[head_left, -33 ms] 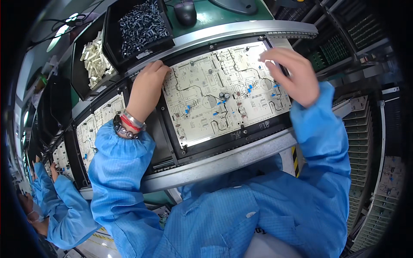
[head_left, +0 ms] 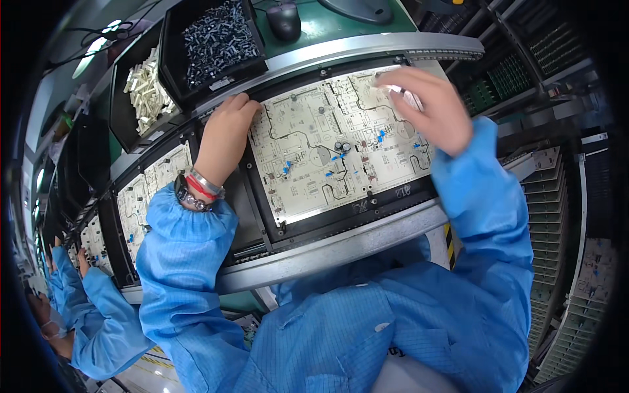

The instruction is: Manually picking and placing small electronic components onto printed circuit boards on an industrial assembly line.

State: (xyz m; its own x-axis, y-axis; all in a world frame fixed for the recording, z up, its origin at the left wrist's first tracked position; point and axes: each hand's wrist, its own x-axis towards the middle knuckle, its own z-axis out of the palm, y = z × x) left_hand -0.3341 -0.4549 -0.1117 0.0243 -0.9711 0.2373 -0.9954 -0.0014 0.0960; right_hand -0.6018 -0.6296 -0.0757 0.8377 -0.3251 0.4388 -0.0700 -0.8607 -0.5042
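A pale circuit board (head_left: 298,190) lies in a black carrier frame (head_left: 386,202) on the metal line. Small blue parts, round dark capacitors (head_left: 341,147) and black wire-like traces show on it. My left hand (head_left: 226,134) bends over the frame's far left corner, fingers together and closed at the board's edge; its fingertips are partly hidden. Above the board's far right part hovers my right hand (head_left: 436,108), slightly blurred. Its thumb and index finger are bent and apart, close to a small dark component, and I see nothing held between them.
Black bins hold dark blue-grey parts (head_left: 219,42) and cream parts (head_left: 147,92) at the far left. A mouse (head_left: 284,21) lies on the green surface behind the rail (head_left: 367,44). Racked boards (head_left: 550,242) stand at right. At left, another person works beside more boards (head_left: 154,177).
My right hand has shifted left over the board, its fingertips moving toward the small dark component near the far edge. My left hand keeps its place.
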